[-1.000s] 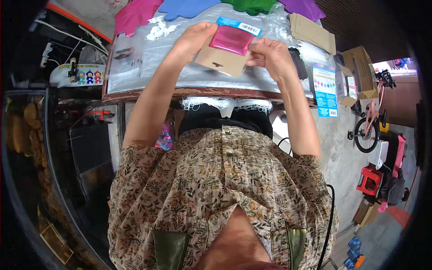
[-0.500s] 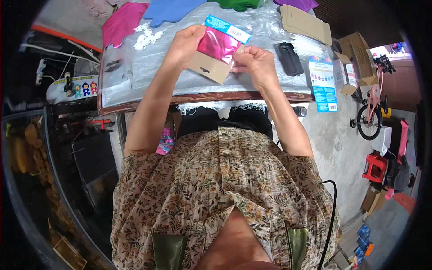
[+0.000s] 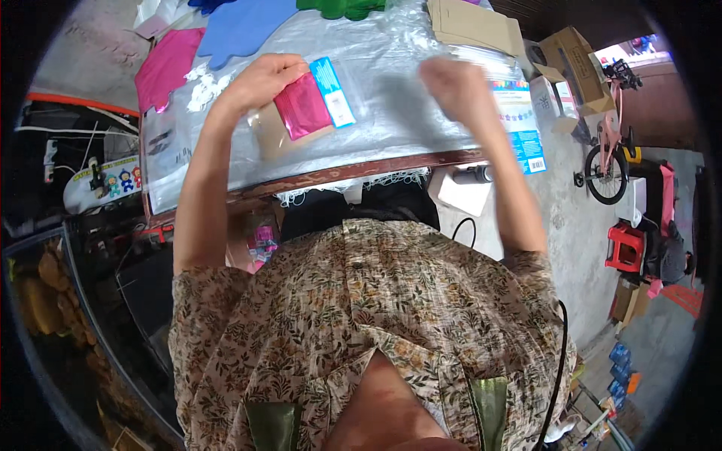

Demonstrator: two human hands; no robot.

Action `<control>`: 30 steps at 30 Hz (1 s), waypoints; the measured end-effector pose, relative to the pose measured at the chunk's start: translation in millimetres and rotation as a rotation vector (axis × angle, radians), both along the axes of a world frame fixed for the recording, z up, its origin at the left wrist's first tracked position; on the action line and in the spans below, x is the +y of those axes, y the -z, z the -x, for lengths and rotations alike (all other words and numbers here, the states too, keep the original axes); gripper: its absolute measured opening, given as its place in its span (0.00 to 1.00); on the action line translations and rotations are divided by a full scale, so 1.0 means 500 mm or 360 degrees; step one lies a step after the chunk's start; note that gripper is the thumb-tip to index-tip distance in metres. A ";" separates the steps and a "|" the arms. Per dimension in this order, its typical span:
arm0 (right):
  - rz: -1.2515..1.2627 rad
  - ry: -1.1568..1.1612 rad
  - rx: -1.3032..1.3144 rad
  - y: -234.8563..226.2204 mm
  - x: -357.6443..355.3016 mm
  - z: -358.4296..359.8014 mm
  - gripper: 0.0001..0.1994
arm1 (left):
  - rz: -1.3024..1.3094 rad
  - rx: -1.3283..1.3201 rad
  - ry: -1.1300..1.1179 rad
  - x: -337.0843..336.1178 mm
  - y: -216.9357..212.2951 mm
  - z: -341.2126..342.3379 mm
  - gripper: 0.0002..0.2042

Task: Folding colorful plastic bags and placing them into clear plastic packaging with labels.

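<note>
A flat packet (image 3: 304,113), magenta foil on a tan card backing with a blue label strip along its right edge, is held down on the plastic-covered surface (image 3: 391,105) by the left hand (image 3: 259,79), whose fingers are closed over its upper left corner. The right hand (image 3: 455,86) is raised just above the surface, well apart from the packet, blurred and loosely curled; whether anything is pinched in its fingers cannot be told. The step in hand is judged to be the packing or sealing of this packet. Open cardboard boxes (image 3: 575,64) are seen at the far right; their contents cannot be made out.
</note>
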State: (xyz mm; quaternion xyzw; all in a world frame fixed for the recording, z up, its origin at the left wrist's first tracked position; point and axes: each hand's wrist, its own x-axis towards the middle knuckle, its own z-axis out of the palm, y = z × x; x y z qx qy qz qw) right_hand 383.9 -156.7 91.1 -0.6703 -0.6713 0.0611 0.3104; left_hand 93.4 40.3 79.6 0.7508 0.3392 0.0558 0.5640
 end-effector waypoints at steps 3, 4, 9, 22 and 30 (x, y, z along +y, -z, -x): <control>0.0033 0.0428 -0.0684 0.005 0.030 -0.192 0.10 | -0.0761 0.0398 0.0670 0.030 0.004 -0.022 0.12; 0.0115 0.0406 -0.0800 0.012 0.034 -0.233 0.11 | -0.0746 0.0419 0.0642 0.021 0.021 -0.022 0.12; 0.0233 0.0242 -0.0780 0.041 0.031 -0.316 0.12 | -0.1134 -0.0266 -0.0328 -0.103 0.045 -0.044 0.16; 0.0138 0.0003 -0.0721 0.047 0.045 -0.308 0.10 | -0.1403 0.0143 -0.0629 -0.256 0.094 -0.052 0.16; -0.0277 0.0140 -0.0870 0.009 0.035 -0.220 0.07 | -0.1862 0.0053 -0.0636 -0.280 0.119 -0.065 0.07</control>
